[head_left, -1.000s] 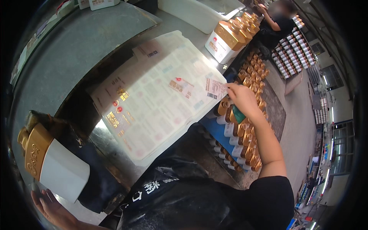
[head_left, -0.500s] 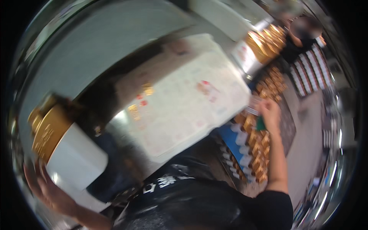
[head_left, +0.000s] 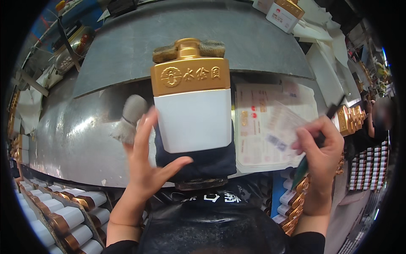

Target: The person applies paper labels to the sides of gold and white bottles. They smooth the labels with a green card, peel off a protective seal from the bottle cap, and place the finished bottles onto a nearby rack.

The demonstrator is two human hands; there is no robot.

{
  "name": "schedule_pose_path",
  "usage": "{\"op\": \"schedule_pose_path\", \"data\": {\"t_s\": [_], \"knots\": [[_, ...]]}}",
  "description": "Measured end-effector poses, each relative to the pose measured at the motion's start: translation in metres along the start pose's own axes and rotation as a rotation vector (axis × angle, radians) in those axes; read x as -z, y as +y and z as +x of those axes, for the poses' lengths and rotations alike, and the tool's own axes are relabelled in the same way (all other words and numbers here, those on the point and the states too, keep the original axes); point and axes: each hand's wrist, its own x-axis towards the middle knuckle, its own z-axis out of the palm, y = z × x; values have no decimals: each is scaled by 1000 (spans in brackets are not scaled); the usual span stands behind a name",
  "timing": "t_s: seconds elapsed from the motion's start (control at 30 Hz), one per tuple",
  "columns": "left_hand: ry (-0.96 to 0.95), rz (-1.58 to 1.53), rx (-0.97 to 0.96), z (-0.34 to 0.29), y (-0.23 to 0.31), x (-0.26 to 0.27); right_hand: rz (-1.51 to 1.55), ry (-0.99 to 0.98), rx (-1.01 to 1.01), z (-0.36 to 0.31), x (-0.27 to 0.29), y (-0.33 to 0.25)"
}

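A flat bottle (head_left: 192,120), white below with a gold embossed shoulder and neck, lies in front of me on a dark cloth pad (head_left: 198,163). My left hand (head_left: 146,163) is open beside its lower left side, thumb and fingers spread; whether a fingertip touches it I cannot tell. Over a pale printed sheet (head_left: 249,158) to the right, my right hand (head_left: 321,146) is closed, blurred by motion. It holds a thin clear decal film (head_left: 287,118) in the fingertips and a slim green-and-black tool (head_left: 300,173) across the palm.
A pale, tied brush-like bundle (head_left: 134,110) is beyond my left hand. Wooden blocks (head_left: 165,54) flank the bottle's neck. Bottles stand in racks at lower left (head_left: 63,220) and lower right (head_left: 292,203). Another person (head_left: 380,118) is at far right.
The view has swung left, bringing the bottle to the middle. My right hand has come from the sheet's far corner toward the bottle, carrying the film. My left hand remains open by the bottle.
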Motion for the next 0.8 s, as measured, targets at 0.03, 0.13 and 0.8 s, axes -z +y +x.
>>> {"op": "schedule_pose_path", "data": {"t_s": [0.03, 0.13, 0.8], "knots": [[1, 61, -5, 14, 0, -10, 88, -77, 11, 6, -19, -19], [-35, -24, -2, 30, -8, -23, 295, -319, -4, 22, -64, -35], [36, -383, 110, 72, 2, -18, 108, -257, 8, 47, -94, 6]]}}
